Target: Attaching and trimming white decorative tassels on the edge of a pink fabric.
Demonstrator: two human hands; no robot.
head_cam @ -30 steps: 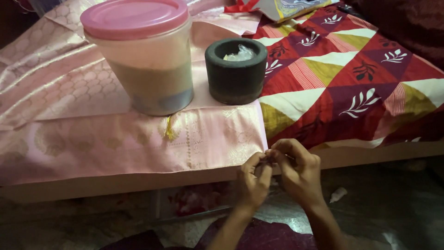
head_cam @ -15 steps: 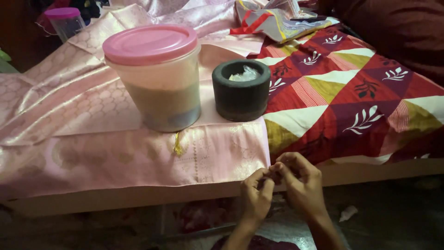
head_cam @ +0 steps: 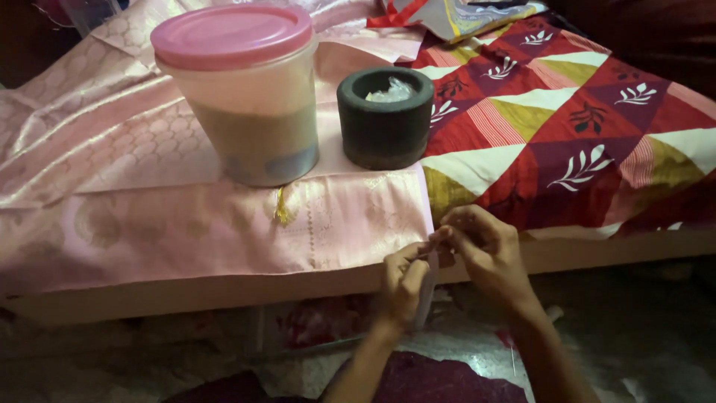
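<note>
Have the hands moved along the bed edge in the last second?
No. Both hands, left hand and right hand, stay below the pink cloth's corner; only the camera shifted.

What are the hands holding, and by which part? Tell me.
Both hands, left hand and right hand, pinch the pink cloth at its hanging corner, between fingertips; finer detail cannot be told.

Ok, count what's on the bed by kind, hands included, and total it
Tub: 1
Mortar: 1
Pink cloth: 1
Bedspread: 1
Hands, left hand and right hand: 2
Total: 6

Pink cloth edge [head_cam: 426, 257] between fingertips
</note>
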